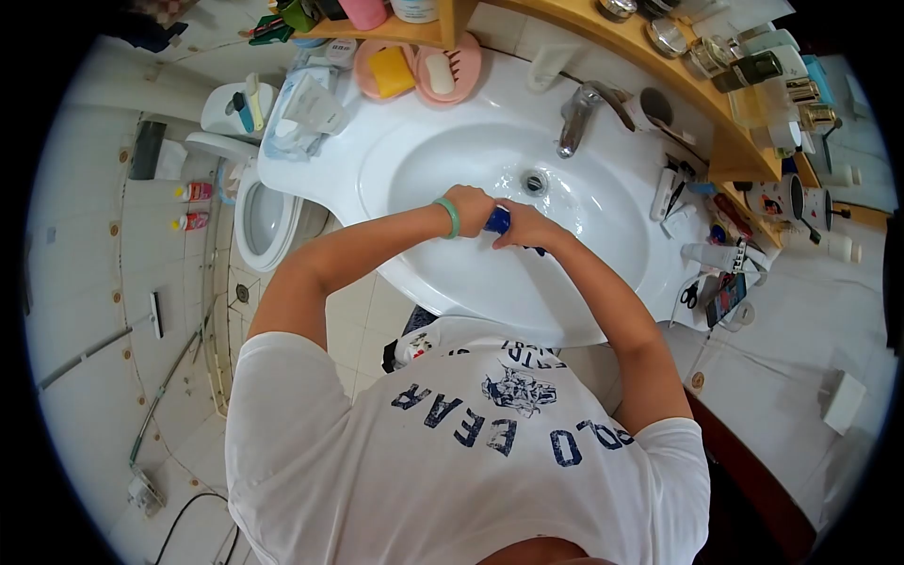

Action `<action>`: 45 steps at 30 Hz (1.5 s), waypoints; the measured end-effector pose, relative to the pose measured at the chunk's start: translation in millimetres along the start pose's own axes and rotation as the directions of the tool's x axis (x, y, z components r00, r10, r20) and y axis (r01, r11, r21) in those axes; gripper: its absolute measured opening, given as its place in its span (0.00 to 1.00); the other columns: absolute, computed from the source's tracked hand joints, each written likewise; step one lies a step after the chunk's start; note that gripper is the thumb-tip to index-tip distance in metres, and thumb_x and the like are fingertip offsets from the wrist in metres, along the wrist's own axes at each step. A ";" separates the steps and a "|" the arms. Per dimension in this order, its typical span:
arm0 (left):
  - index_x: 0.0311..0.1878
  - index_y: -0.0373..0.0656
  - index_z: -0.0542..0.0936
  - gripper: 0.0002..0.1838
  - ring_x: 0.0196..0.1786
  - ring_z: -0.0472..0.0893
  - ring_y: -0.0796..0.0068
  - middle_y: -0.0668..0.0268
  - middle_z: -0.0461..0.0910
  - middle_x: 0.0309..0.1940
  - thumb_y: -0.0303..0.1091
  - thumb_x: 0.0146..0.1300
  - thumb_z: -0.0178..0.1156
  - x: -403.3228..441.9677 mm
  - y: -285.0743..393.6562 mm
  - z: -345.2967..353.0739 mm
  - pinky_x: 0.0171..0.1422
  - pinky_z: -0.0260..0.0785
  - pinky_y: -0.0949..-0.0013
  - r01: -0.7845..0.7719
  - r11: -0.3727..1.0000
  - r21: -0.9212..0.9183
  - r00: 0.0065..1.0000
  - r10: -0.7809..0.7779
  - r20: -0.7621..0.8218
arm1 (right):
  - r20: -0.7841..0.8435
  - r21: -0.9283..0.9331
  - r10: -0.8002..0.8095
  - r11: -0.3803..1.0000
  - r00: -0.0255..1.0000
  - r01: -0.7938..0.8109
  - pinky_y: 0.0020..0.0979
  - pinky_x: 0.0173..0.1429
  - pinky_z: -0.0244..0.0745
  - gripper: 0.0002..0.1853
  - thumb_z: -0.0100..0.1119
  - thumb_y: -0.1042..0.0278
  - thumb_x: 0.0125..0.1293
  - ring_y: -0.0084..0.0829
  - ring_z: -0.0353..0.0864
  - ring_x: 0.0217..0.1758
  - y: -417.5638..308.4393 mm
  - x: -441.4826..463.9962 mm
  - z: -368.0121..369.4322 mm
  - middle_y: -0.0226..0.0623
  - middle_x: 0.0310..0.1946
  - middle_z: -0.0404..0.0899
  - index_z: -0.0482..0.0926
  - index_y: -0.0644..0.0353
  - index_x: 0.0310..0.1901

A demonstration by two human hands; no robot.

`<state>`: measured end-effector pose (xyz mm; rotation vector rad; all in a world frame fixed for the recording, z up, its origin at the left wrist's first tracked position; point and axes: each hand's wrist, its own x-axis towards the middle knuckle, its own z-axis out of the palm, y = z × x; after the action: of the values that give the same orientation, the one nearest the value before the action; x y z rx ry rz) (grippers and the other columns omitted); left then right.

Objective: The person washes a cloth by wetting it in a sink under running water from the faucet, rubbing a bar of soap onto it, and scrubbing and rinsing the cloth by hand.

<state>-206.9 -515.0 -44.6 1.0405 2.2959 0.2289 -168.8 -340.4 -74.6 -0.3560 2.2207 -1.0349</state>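
Both my hands meet over the white washbasin (428, 268), just in front of its drain (535, 183). Between them shows a small crumpled dark blue cloth (498, 220), mostly hidden by my fingers. My left hand (467, 209), with a green bangle at the wrist, is closed in a fist on one end. Wrapped round the other end is my right hand (527, 226), and a bit of dark blue pokes out below it. A chrome faucet (576, 118) stands behind the drain. The basin looks wet around the drain.
Two pink soap dishes (468, 87) sit at the back left, one with a yellow bar, one with a white bar. Bottles and jars crowd the wooden shelf (650, 56). Scissors (690, 296) and a phone (726, 299) lie on the right rim. A toilet (266, 221) stands left.
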 end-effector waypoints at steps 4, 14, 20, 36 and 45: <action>0.23 0.36 0.78 0.03 0.25 0.80 0.62 0.54 0.79 0.22 0.24 0.41 0.60 7.5 -12.5 31.0 0.27 0.70 0.63 0.038 0.914 -0.404 0.999 -0.039 0.007 | -0.046 -0.386 0.099 0.916 0.994 -0.109 0.41 0.35 0.76 0.38 0.60 0.71 0.47 0.47 0.80 0.31 -34.9 -6.3 -12.1 0.48 0.29 0.80 0.62 0.47 0.64; 0.30 0.48 0.67 0.10 0.10 0.55 0.89 0.74 0.62 0.13 0.24 0.52 0.59 -11.6 16.5 59.4 0.12 0.40 0.81 0.549 -0.408 -0.729 0.836 0.281 0.472 | -0.134 -0.627 -0.353 0.754 0.926 0.196 0.36 0.27 0.74 0.31 0.63 0.71 0.44 0.38 0.79 0.23 -1.5 -10.7 -0.2 0.36 0.25 0.79 0.70 0.48 0.55; 0.28 0.50 0.68 0.12 0.10 0.54 0.91 0.75 0.65 0.14 0.37 0.55 0.63 -1.9 32.0 61.4 0.12 0.40 0.83 0.633 -0.279 -0.722 0.774 0.234 0.588 | -0.150 -0.528 -0.360 0.817 0.921 0.233 0.35 0.29 0.74 0.27 0.61 0.70 0.46 0.39 0.80 0.27 23.6 -15.6 13.7 0.39 0.25 0.79 0.70 0.51 0.52; 0.66 0.46 0.60 0.48 0.39 0.73 0.71 0.63 0.72 0.38 0.17 0.35 0.62 -21.7 -25.8 -1.0 0.43 0.68 0.72 -0.126 0.639 -0.759 0.982 -0.026 -0.185 | 0.467 0.873 -0.125 -0.093 0.875 -0.479 0.16 0.11 0.52 0.11 0.55 0.68 0.58 0.15 0.58 0.12 -14.2 -41.9 20.2 0.28 0.20 0.64 0.66 0.58 0.40; 0.49 0.46 0.73 0.34 0.54 0.69 0.53 0.53 0.66 0.49 0.36 0.34 0.77 -9.0 12.3 -18.6 0.55 0.68 0.56 -0.736 0.675 -0.049 0.040 -0.029 -0.999 | 0.215 0.575 -0.806 -0.352 0.551 -0.738 0.16 0.11 0.50 0.13 0.53 0.63 0.57 0.15 0.55 0.10 -74.2 -37.7 40.9 0.30 0.17 0.62 0.62 0.60 0.37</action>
<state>-205.5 -511.7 -20.9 1.3131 2.3853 2.4600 -115.6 -394.0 -20.9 -0.0140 -0.4958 -1.8015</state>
